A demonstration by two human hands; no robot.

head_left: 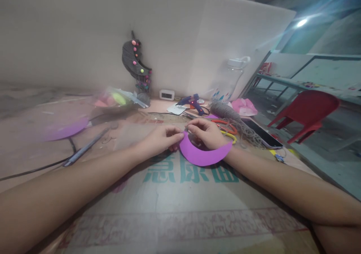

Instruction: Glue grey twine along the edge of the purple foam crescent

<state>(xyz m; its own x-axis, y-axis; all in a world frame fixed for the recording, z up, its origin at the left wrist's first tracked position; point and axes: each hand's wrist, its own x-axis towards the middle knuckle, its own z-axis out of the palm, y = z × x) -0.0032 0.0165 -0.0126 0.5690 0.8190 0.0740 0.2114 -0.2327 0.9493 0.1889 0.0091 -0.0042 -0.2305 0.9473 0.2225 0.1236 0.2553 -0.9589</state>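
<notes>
A purple crescent-shaped foam piece (201, 155) lies on a flattened cardboard sheet (180, 201) with green printed characters. My left hand (160, 139) pinches the crescent's left tip, fingers curled closed. My right hand (207, 133) rests over the crescent's upper inner edge with fingers bent, gripping near the same tip. Both forearms reach in from the bottom corners.
Behind the hands lie scissors with orange and yellow handles (227, 128), a skein of grey yarn (234, 120), a phone (262, 133), a blue glue gun (193, 102), a small clock (167, 94) and a grey yarn-wrapped moon decoration (135, 62). Another purple piece (66, 130) lies left. A red chair (307, 111) stands right.
</notes>
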